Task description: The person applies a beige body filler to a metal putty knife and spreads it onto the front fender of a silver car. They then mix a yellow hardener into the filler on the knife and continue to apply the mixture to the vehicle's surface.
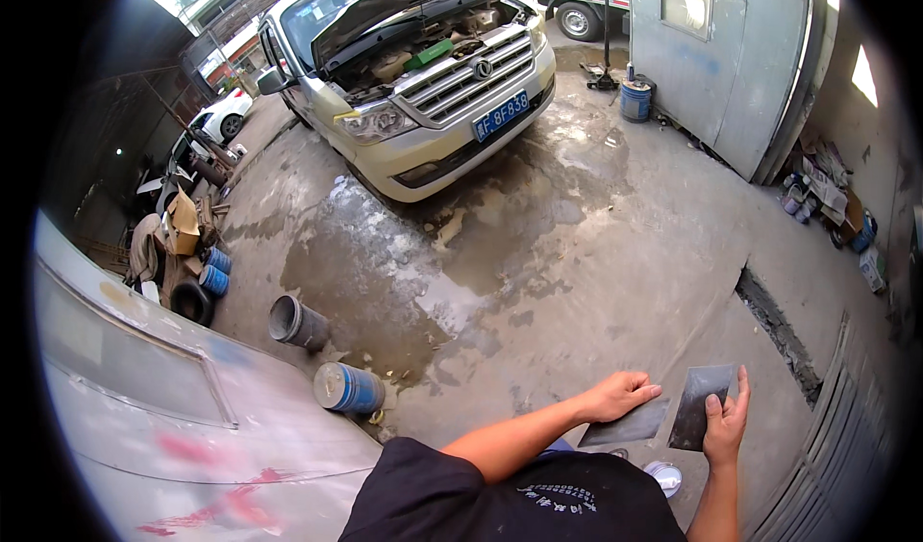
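My left hand [620,397] is closed, with its thumb over the upper edge of a thin dark grey rectangular sheet [625,428]. Beside it, my right hand [727,425] grips a second such sheet [700,393], held more upright, its thumb across the front and one finger stretched up along the edge. The two sheets are close together, with a narrow gap between them. What they are made of I cannot tell. Below them, partly behind my black shirt, a round white container [663,477] shows.
A van [423,148] with its bonnet raised stands ahead on wet, stained concrete. Left of me are a blue bucket [348,388], a grey bucket [299,324] and a white panel [192,427] with red marks. A broken floor channel [781,335] and metal grating [803,455] lie right.
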{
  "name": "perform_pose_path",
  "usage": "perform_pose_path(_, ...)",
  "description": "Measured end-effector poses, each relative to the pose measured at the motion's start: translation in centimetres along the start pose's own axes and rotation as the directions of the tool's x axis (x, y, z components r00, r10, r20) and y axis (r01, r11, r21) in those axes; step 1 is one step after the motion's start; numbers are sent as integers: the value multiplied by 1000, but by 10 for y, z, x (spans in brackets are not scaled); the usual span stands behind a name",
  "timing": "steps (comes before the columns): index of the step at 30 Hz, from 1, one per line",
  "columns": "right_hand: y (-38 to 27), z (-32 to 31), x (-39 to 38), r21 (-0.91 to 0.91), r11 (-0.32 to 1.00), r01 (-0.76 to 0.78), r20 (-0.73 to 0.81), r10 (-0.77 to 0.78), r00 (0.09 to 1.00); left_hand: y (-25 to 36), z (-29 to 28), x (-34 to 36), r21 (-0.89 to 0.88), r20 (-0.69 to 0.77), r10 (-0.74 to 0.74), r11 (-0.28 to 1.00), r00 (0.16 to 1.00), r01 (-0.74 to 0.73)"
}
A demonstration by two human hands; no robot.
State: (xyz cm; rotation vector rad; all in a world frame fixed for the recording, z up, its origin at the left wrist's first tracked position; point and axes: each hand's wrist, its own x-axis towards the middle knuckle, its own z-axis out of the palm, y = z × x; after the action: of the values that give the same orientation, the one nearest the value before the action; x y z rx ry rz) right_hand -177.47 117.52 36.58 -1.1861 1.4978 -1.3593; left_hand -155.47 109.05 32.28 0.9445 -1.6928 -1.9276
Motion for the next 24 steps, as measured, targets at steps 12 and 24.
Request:
perform_pose_path(12, 53, 23, 4, 303, 936, -177, 10, 182, 983, -10, 7, 1, -26, 189, 76, 997, 979, -72)
perform_pose_path(24, 0, 26, 30, 72, 995, -72, 227, 54, 972, 29, -31, -17, 177, 291, 94, 973, 952, -150)
